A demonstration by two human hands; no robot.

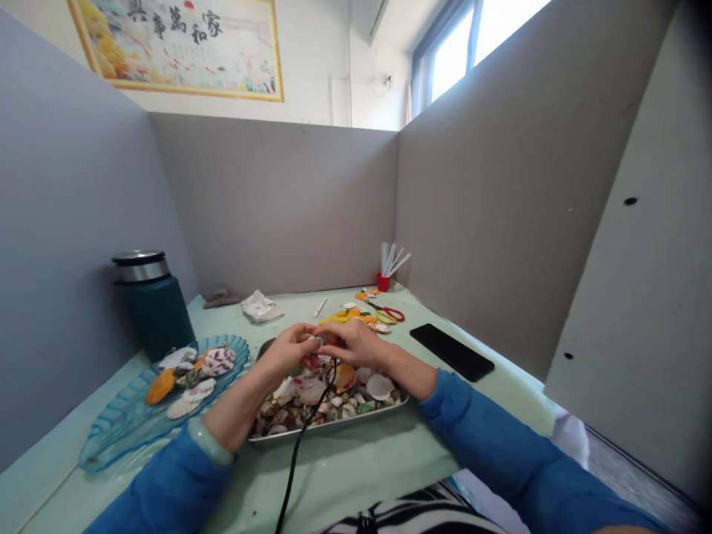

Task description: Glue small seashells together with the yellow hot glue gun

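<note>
My left hand (pixel 294 350) and my right hand (pixel 351 343) meet above a metal tray (pixel 334 424) heaped with seashells. Between their fingertips is a small pale item (pixel 318 340), too small to identify, which both hands pinch. A black cord (pixel 300 445) runs up from the front table edge, across the tray, to just below my right fingers. Large white and orange shells (pixel 380 386) lie among small spotted ones in the tray. The fingers of both hands are closed together.
At left, a blue scalloped plate (pixel 119 419) holds shells beside a dark green bottle (pixel 156 311). Behind the tray are crumpled paper (pixel 260 305), scissors (pixel 389 313) and a red cup (pixel 383 282) of white sticks. A black phone (pixel 452 351) lies right. Grey partitions (pixel 278 200) surround the table.
</note>
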